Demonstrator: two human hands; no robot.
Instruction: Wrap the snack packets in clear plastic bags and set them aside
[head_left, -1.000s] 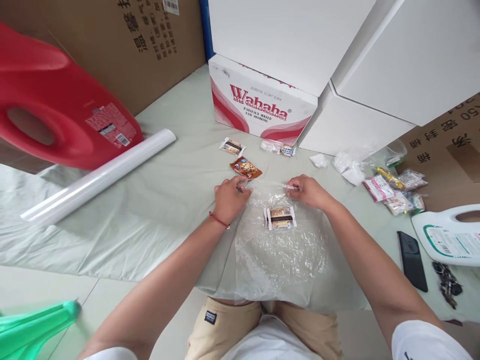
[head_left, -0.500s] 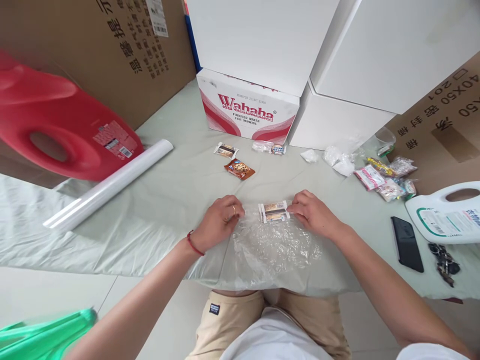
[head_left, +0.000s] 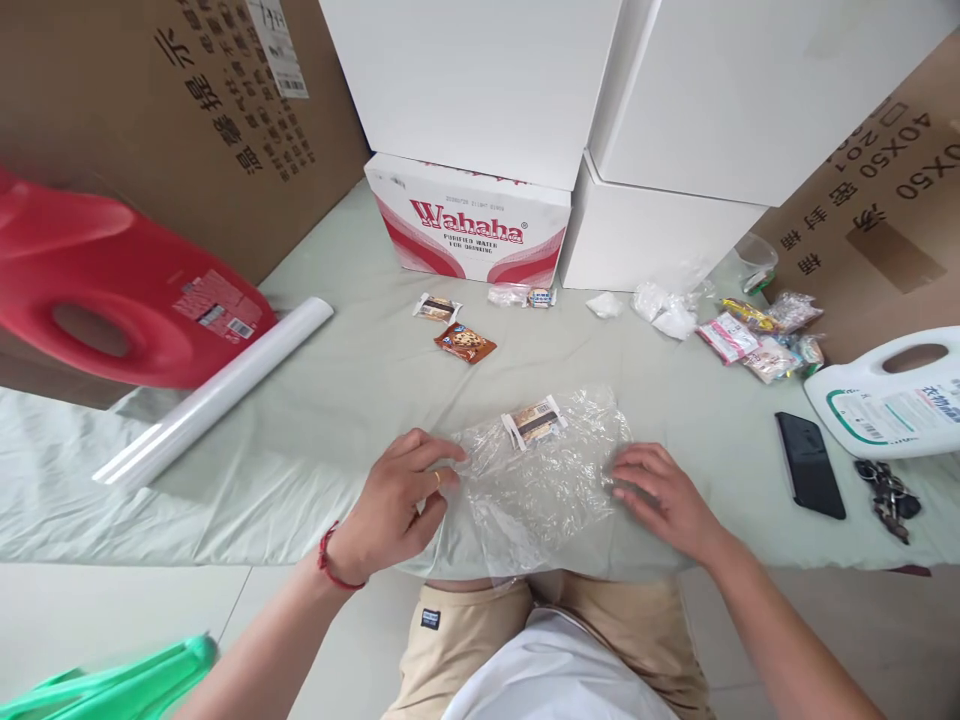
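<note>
A crinkled sheet of clear plastic film [head_left: 559, 490] lies on the cloth in front of me, its near edge reaching the table's front. On its far part rests a small wrapped snack [head_left: 535, 421] with white ends, turned at a slant. My left hand [head_left: 405, 490], with a ring and a red cord bracelet, is at the film's left edge, fingers apart and fingertips touching or just over it. At the right edge my right hand [head_left: 664, 500] has its fingers spread, the tips beside the film. Neither hand grips anything.
Beyond the film lie a brown cookie packet [head_left: 466, 343] and another snack [head_left: 437, 307]. A white roll [head_left: 217, 390] and red jug [head_left: 150, 290] stand left. Snack packets [head_left: 765, 340], a phone [head_left: 810, 465], keys [head_left: 889, 500] and a white jug [head_left: 892, 395] are right. Boxes [head_left: 469, 225] line the back.
Both hands have come closer to me and loosened; the right has let go of the snack's end. The snack has turned to a slant, and film now spreads farther beyond it on the right.
</note>
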